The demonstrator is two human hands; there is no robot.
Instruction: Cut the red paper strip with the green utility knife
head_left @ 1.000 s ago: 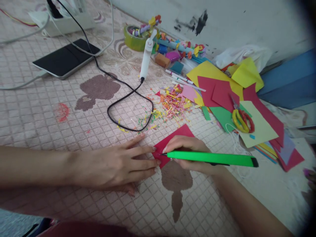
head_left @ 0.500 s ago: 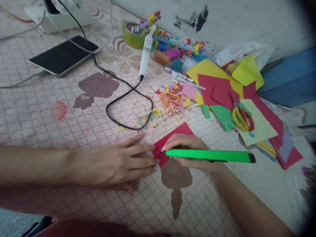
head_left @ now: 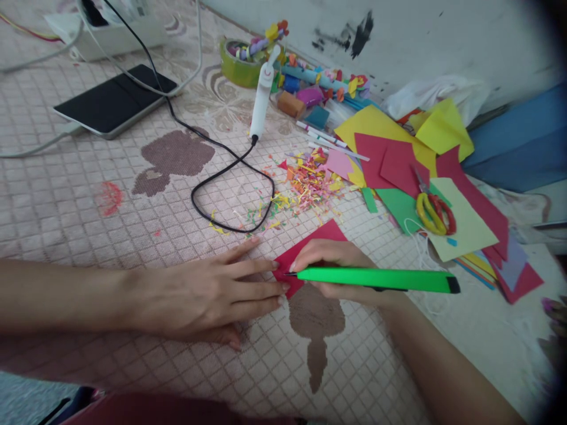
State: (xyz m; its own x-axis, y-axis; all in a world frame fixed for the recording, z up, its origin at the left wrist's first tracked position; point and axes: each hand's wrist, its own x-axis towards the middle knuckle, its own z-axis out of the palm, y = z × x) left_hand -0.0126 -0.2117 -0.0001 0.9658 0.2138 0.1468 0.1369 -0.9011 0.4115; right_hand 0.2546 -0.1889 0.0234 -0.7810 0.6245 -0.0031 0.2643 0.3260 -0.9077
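Note:
A small piece of red paper (head_left: 325,235) lies flat on the patterned tablecloth, partly covered by both hands. My left hand (head_left: 208,295) rests palm down with its fingers spread, the fingertips pressing the paper's left edge. In my right hand (head_left: 334,260) is a bright green pen (head_left: 376,278), gripped near its dark tip. That tip touches the red paper, or nearly so, just beside my left fingertips. The pen's black end points right.
Scissors (head_left: 432,213) lie on coloured paper sheets (head_left: 390,162) at right. Paper scraps (head_left: 310,183) lie beyond my hands. A white corded tool (head_left: 262,100), its black cable looped, stands near a tape roll (head_left: 241,71). A black tablet-like device (head_left: 117,100) is at upper left.

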